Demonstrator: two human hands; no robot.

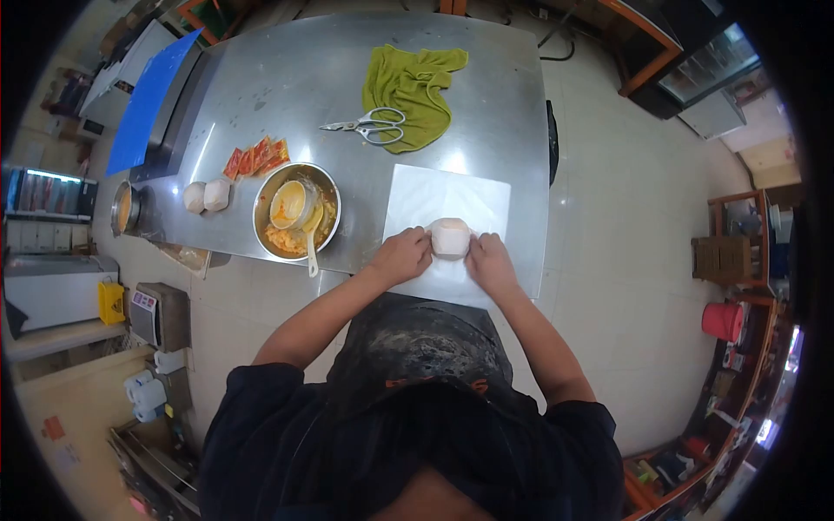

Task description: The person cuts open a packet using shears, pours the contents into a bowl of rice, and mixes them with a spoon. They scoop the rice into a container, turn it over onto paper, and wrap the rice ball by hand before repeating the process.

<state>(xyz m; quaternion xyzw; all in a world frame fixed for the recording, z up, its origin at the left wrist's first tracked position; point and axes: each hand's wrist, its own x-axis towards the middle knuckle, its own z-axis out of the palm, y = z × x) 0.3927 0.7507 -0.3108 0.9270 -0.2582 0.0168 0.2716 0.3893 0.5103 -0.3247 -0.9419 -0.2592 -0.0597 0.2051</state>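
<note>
A pale, rounded bundle (pixel 450 236) sits on a thin white sheet (pixel 417 191) spread at the table's near edge. My left hand (pixel 405 255) is closed at the bundle's left side, its fingers pinching what looks like the wrapping. On the opposite side my right hand (pixel 490 262) pinches the wrapping in the same way. What lies inside the bundle is hidden. Left of the sheet stands a steel bowl (pixel 334 227) of orange-yellow food. In it rest a smaller bowl (pixel 291 202) and a light-handled ladle or spoon (pixel 314 252).
Scissors (pixel 373 127) lie partly on a green cloth (pixel 408 95) toward the back of the steel table (pixel 287 95). Red packets (pixel 256 157) and two white bundles (pixel 207 196) lie left, near a blue board (pixel 155 104). A metal pot (pixel 126 208) is farther left.
</note>
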